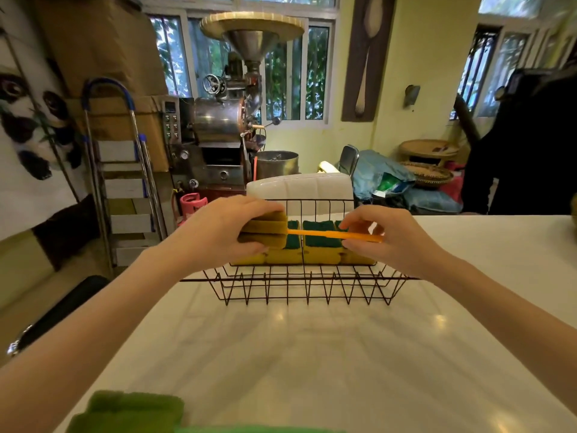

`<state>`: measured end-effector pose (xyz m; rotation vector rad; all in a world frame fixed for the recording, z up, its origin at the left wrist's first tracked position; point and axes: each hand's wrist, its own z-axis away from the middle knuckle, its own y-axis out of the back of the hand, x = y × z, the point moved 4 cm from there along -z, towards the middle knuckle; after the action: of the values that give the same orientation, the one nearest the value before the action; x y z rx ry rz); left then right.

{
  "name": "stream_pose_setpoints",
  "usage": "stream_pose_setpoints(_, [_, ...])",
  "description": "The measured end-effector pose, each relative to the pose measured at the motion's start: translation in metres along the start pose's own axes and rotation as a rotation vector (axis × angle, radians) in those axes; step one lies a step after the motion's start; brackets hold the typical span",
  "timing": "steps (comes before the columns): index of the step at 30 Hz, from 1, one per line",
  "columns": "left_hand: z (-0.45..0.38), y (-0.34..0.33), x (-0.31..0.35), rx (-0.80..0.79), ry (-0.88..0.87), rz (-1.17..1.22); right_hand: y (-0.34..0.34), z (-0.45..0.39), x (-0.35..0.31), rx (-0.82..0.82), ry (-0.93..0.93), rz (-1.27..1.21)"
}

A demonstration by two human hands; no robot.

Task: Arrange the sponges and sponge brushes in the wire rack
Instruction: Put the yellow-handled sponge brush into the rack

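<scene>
Both hands grasp a sponge brush [312,235] at frame centre: left hand [218,229] squeezing its soft head, right hand [387,237] pinching the stiff orange handle (light, easily steered) above the wire rack [306,285], sponges [321,245] inside, on the bench [312,354].

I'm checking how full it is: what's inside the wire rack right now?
Inside the wire rack, yellow sponges with green tops sit in a row at the back. The left hand and the held sponge brush cover part of the row.
</scene>
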<state>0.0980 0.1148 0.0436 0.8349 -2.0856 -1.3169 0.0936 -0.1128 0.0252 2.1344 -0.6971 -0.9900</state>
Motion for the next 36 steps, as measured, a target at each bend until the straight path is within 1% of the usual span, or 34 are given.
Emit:
stream_pose_setpoints(3, [-0.008,-0.013,-0.023,-0.052,0.053,-0.006,-0.008,-0.013,0.015,-0.059,-0.017,0.009])
stream_pose_setpoints(6, [-0.014,-0.025,-0.043,-0.122,0.112,0.023,-0.018,-0.028,0.029,-0.153,-0.037,0.027])
stream_pose_setpoints(11, [-0.021,-0.047,-0.059,-0.260,0.150,-0.022,-0.040,-0.044,0.047,-0.388,-0.062,0.172])
stream_pose_setpoints(15, [-0.023,-0.061,-0.066,-0.354,0.152,-0.014,-0.057,-0.051,0.050,-0.514,-0.049,0.292])
stream_pose_setpoints(21, [-0.027,-0.072,-0.070,-0.405,0.161,-0.078,-0.068,-0.059,0.040,-0.573,0.017,0.391])
stream_pose_setpoints(24, [-0.028,-0.074,-0.070,-0.417,0.164,-0.095,-0.075,-0.061,0.037,-0.631,0.066,0.457])
stream_pose_setpoints(30, [-0.028,-0.078,-0.068,-0.458,0.169,-0.099,-0.087,-0.059,0.041,-0.730,0.024,0.476])
stream_pose_setpoints(36, [-0.028,-0.081,-0.066,-0.492,0.193,-0.079,-0.086,-0.055,0.048,-0.729,-0.027,0.384])
